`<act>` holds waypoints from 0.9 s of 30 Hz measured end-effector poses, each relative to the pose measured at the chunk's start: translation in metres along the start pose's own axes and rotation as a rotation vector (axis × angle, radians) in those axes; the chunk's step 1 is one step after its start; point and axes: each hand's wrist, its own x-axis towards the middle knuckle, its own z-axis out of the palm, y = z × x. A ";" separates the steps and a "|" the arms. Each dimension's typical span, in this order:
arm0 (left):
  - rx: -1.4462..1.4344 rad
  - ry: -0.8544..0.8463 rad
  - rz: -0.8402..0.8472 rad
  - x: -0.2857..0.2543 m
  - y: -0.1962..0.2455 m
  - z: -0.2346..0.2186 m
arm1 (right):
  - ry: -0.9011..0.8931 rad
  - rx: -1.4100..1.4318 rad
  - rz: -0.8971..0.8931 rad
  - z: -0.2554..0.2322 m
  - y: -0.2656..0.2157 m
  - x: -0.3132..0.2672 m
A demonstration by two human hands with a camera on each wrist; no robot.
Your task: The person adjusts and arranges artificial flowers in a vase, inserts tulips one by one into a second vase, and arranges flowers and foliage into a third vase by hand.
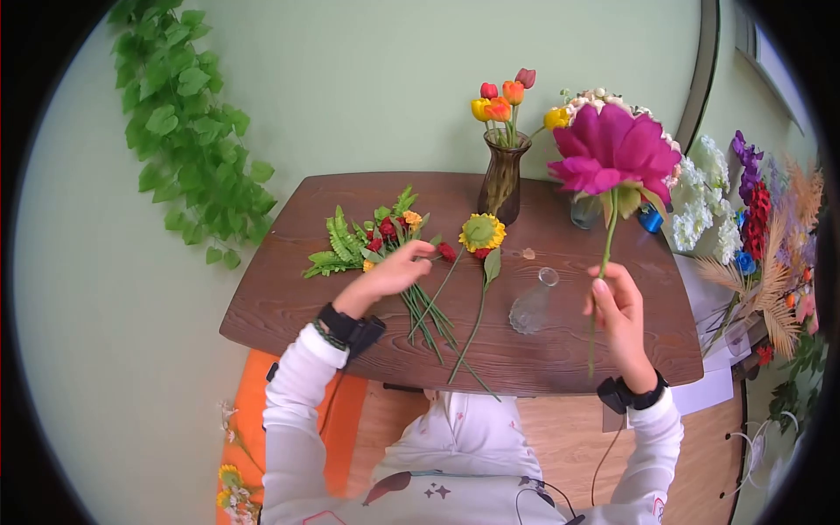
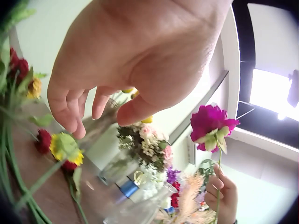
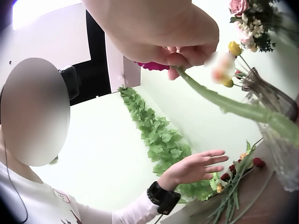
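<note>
My right hand pinches the green stem of a large magenta peony, held upright over the right side of the table; the stem runs past the fingers in the right wrist view. My left hand hovers above a loose bunch of small red and yellow flowers with long green stems and fern leaves, its fingers loosely spread and holding nothing. Just right of it lies a yellow sunflower, head turned face down, its stem crossing the others. Between the hands is a small clear glass vase.
At the table's back, a brown glass vase holds several tulips. Behind the peony are a pale bouquet and a blue ribbon roll. Beyond the brown table, more artificial flowers crowd the right; ivy hangs on the left wall.
</note>
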 end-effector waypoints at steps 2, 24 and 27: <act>0.067 0.131 0.019 0.005 -0.038 -0.027 | -0.012 -0.069 0.105 -0.013 0.007 -0.009; 0.102 -0.155 -0.323 0.001 -0.063 -0.003 | -0.034 -0.006 0.657 -0.075 0.127 -0.012; -0.075 -0.101 -0.313 0.004 -0.062 0.012 | -0.050 -0.047 0.671 -0.073 0.130 -0.007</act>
